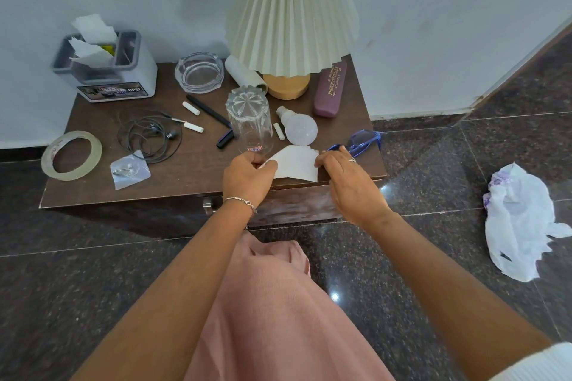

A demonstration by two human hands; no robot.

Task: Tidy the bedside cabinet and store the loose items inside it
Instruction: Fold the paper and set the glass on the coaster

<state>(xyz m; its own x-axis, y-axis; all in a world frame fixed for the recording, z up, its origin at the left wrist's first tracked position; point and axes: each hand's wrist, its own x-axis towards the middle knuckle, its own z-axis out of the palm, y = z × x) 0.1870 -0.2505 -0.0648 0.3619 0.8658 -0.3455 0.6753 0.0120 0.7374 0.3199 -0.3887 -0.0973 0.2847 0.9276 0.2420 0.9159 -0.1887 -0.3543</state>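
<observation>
A dark wooden bedside cabinet [192, 185] stands against the wall, its top strewn with loose items. At its front edge lies a white paper napkin [297, 164]. My left hand [247, 176] pinches the napkin's left edge and my right hand [346, 176] pinches its right edge. Just behind stand an upturned clear glass [249, 120], a white light bulb [298, 127] and blue glasses [362, 141]. Further left lie a black pen [210, 111], white chalk sticks [192, 117], black earphones [151, 134], a small plastic bag [130, 170] and a tape roll [71, 155].
A pleated lamp [291, 18] stands at the back with a maroon spectacle case [331, 90], a glass ashtray [199, 71], a rolled paper [244, 73] and a grey organiser box [105, 71]. The drawer handle [209, 206] shows below the top. A crumpled white plastic bag [520, 223] lies on the floor to the right.
</observation>
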